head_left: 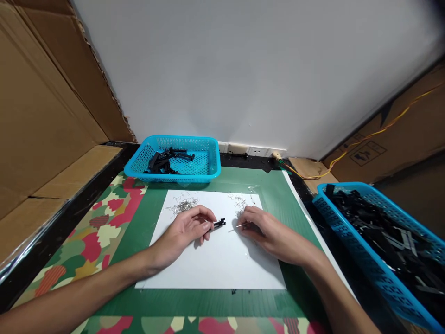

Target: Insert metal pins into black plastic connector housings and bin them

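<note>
My left hand [194, 226] is closed on a small black plastic part [219, 223], whose forked end sticks out to the right past the fingertips. To its right, my right hand [256, 226] pinches a thin metal pin [239, 226] that points left toward the black part, with a gap between them. Both hands are just above a white sheet of paper [208, 273]. A pile of tiny metal pieces [185, 205] lies behind my left hand. Behind my right hand is a looser scatter of similar pieces [239, 202], partly covered by the fingers.
At the back left stands a blue basket [174, 177] with several black parts. A second blue basket [351, 236] on the right is heaped with black pieces. Cardboard [45, 93] rises on the left. A yellow cable [333, 163] runs from the wall sockets [257, 151].
</note>
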A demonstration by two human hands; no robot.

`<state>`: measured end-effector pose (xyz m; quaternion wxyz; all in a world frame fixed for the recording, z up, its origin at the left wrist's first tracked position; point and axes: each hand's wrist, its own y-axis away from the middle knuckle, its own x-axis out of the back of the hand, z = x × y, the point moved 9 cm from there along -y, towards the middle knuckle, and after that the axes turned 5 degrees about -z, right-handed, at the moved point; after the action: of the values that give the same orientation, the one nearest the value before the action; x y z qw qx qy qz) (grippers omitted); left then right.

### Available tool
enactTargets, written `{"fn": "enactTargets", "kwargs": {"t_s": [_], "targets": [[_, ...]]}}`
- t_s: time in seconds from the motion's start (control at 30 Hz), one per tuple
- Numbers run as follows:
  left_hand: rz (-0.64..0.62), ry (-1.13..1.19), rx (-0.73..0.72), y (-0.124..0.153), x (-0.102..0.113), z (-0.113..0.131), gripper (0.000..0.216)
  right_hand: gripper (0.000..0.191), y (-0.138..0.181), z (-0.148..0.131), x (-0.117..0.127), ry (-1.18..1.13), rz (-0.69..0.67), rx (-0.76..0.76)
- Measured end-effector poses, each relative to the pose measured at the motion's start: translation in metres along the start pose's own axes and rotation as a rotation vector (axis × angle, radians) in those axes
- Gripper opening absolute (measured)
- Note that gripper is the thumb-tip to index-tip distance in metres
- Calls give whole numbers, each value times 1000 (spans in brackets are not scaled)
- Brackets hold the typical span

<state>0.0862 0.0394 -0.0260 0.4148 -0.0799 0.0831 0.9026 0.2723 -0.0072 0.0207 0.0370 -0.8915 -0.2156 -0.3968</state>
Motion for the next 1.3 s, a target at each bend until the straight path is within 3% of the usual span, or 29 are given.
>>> {"fn": "enactTargets", "kwargs": {"t_s": [0.2, 0.47, 0.8, 1.03, 1.3], "targets": [[-8, -54, 11, 2, -1, 3, 28, 18, 6, 6, 14, -206, 90, -91], [-21, -82, 16, 4, -2, 5, 27, 31, 2, 31, 22, -472, 275, -81], [-28, -69, 21, 3, -4, 8, 30, 28, -2, 38, 13, -660, 232, -112], [-30, -81, 8, 4, -2, 6, 28, 31, 4, 34, 22, -546, 305, -142], [-33, -88, 4, 5, -2, 8, 28, 32, 4, 41, 18, -696, 283, -184]]}}
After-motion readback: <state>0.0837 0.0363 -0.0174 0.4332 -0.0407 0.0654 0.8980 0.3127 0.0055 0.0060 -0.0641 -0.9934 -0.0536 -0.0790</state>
